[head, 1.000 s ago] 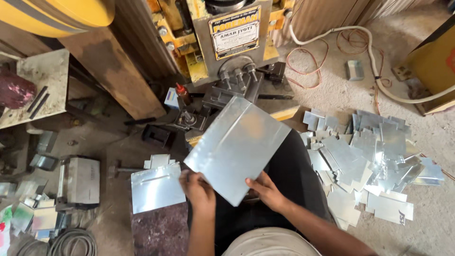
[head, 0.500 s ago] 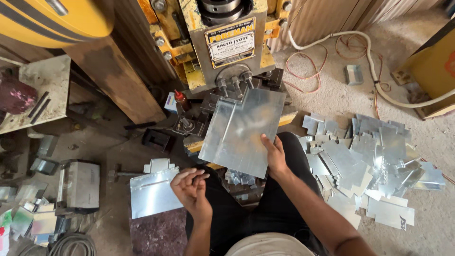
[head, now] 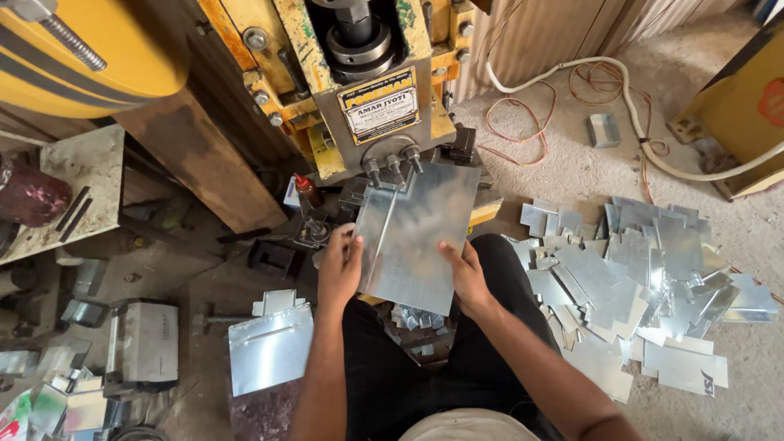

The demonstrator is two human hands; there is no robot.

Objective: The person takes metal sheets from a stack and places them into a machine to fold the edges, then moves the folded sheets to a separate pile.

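Both hands grip a flat metal sheet [head: 416,233], left hand [head: 339,265] on its left edge and right hand [head: 464,273] at its near right corner, holding it level with its far edge under the yellow press [head: 371,98].

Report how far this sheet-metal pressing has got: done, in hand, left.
Done, apparently: a heap of cut sheet pieces lies on the floor at the person's right. In hand: the left hand and right hand hold a metal sheet by its side edges, its far end under the yellow press. Left, apparently: a stack of sheets lies at the left.
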